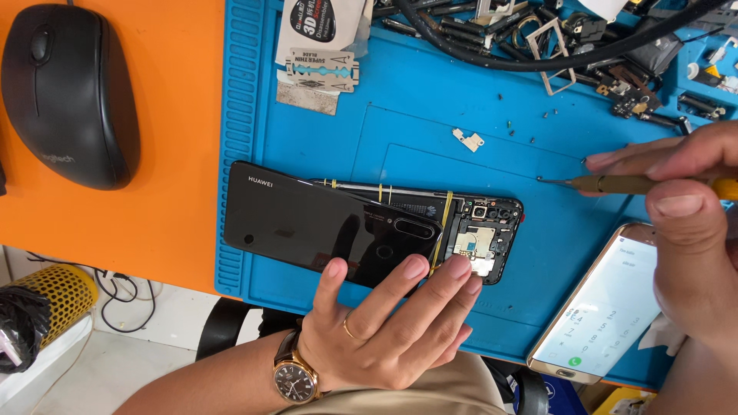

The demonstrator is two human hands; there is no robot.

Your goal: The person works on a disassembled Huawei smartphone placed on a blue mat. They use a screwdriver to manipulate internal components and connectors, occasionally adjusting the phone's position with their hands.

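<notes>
The left hand (384, 323) lies flat, fingertips pressing the opened black smartphone (361, 230) against the blue repair mat (415, 123) to steady it. The right hand (684, 223) pinches a slim screwdriver (615, 184), tip hovering beside the phone's exposed camera end. Loose screws (530, 123) lie nearby, a second phone (607, 307) to the right.

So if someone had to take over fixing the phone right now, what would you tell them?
Left hand: fingertips pressing on the black phone, steadying it on the blue mat.
Right hand: holding a small screwdriver, tip just off the phone's top end.
Done: back cover is lifted and slid aside, held by yellow rubber bands; the board near the camera is exposed.
Loose: tiny screws and a small metal bracket lie on the mat above the phone.
Left: whether more screws remain cannot be told.
</notes>
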